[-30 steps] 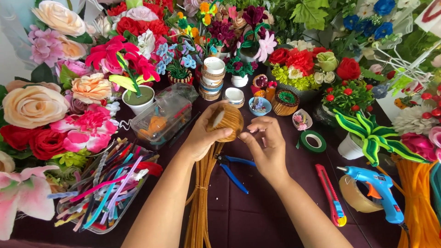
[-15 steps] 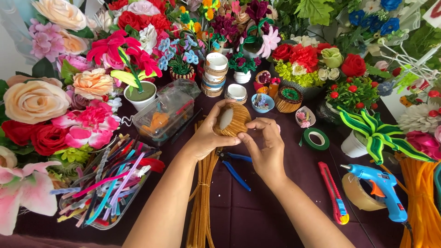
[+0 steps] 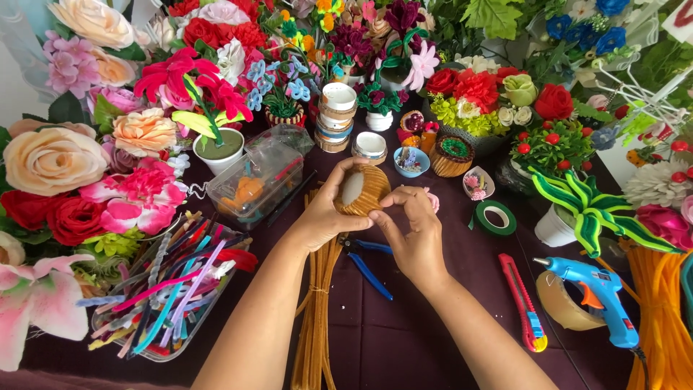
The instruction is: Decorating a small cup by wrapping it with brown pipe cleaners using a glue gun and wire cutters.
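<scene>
My left hand (image 3: 323, 217) grips a small round pot (image 3: 363, 191) wrapped in tan pipe cleaner, tilted so its pale grey top faces me. My right hand (image 3: 415, 235) presses its thumb and fingertips against the pot's lower right rim. Under both hands lies a long bundle of tan pipe cleaners (image 3: 317, 310) on the dark purple tabletop (image 3: 404, 339). Blue-handled pliers (image 3: 368, 263) lie just below my hands.
A clear tub of mixed pipe cleaners (image 3: 170, 289) sits at the left, a clear box (image 3: 256, 180) behind it. At the right lie a red utility knife (image 3: 527, 303), a blue glue gun (image 3: 595, 292), a tape roll (image 3: 556, 303) and green floral tape (image 3: 496, 218). Handmade flowers and small pots ring the table.
The pot has turned in my hands, so its pale top now faces me more. My right hand's fingers have shifted along the rim. Both hands stay in place above the bundle.
</scene>
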